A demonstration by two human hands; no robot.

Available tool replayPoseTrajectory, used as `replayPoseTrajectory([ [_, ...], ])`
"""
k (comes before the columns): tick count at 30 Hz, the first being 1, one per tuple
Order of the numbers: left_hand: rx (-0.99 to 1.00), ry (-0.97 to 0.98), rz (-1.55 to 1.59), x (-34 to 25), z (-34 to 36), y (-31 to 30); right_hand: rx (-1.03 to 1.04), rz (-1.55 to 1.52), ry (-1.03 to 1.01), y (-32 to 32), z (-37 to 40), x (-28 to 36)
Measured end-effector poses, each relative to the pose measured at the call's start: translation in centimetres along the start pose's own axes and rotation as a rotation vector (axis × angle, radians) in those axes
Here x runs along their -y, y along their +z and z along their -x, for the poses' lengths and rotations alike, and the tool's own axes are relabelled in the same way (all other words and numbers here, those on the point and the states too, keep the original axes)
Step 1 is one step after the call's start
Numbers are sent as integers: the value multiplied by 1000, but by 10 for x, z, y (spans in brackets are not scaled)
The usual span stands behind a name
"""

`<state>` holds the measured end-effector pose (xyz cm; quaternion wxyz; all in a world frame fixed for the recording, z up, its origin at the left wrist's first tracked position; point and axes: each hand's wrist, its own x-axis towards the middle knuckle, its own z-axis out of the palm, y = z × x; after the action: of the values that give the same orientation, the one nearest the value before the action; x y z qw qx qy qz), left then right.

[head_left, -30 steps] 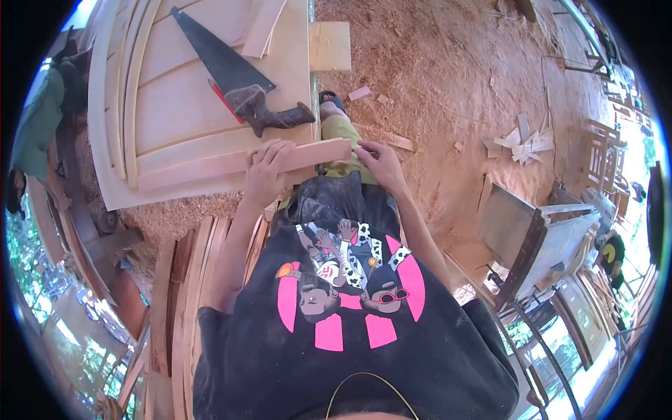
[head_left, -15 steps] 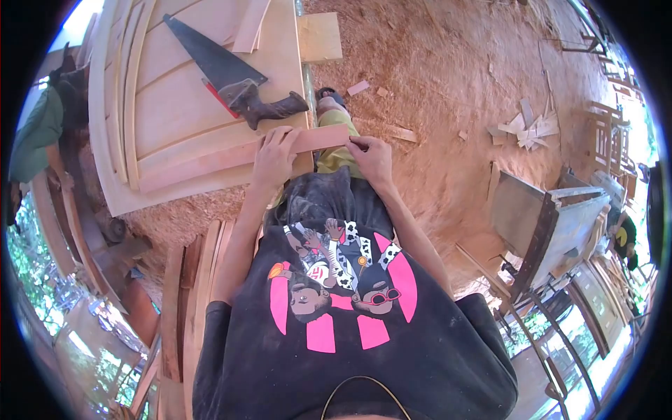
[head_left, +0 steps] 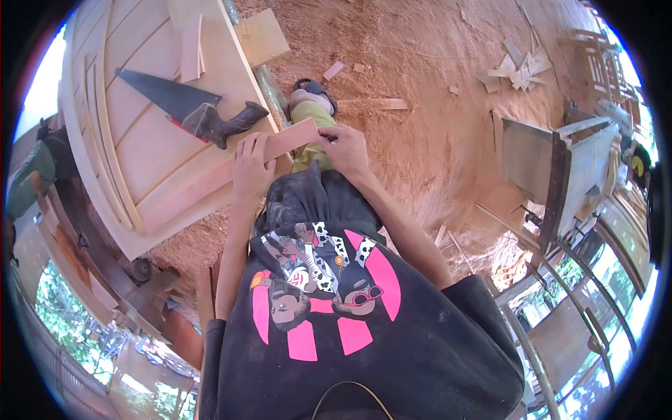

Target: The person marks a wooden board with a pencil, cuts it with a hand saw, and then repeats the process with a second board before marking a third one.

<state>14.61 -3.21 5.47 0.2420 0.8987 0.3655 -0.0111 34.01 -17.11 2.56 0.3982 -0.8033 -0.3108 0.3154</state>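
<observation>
Main piece: a long, flat, pinkish wooden strip [head_left: 210, 182], lying on the person's side of the black-bladed handsaw with a dark handle [head_left: 233, 124]. Long axis slanted in the head view, lower left to upper right; the right end points outward, away from the body, and projects past the edge of the pale wooden table [head_left: 227, 66]. Strip and saw not parallel: the blade tip points to the upper left, the handle to the right and close to the strip.

Left hand [head_left: 252, 166]: nearer the saw handle, laid over the strip, fingers across its top face, holding it. Right hand [head_left: 344, 149]: right of the saw handle, at the strip's projecting end, fingers pinched narrow at the corner. Cannot tell whether anything small is between them.

Surroundings, by the saw: a slim red object [head_left: 185, 130] partly under it; long, thin, pale wooden strips [head_left: 105, 143] left of it; short, pale wooden pieces [head_left: 191, 52] beyond the blade; a square, pale board [head_left: 262, 37] beyond the handle, at the table's edge; a heap of pale wood offcuts [head_left: 519, 68] on the ground, well apart to the right.
</observation>
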Motion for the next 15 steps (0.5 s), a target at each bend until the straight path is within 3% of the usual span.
replayPoseTrajectory([
  [9, -66, 141, 108, -28, -26, 25, -46, 104, -73, 5, -1, -3],
  [15, -59, 96, 208, -24, -27, 27, -41, 122, -87, 5, -1, -5],
])
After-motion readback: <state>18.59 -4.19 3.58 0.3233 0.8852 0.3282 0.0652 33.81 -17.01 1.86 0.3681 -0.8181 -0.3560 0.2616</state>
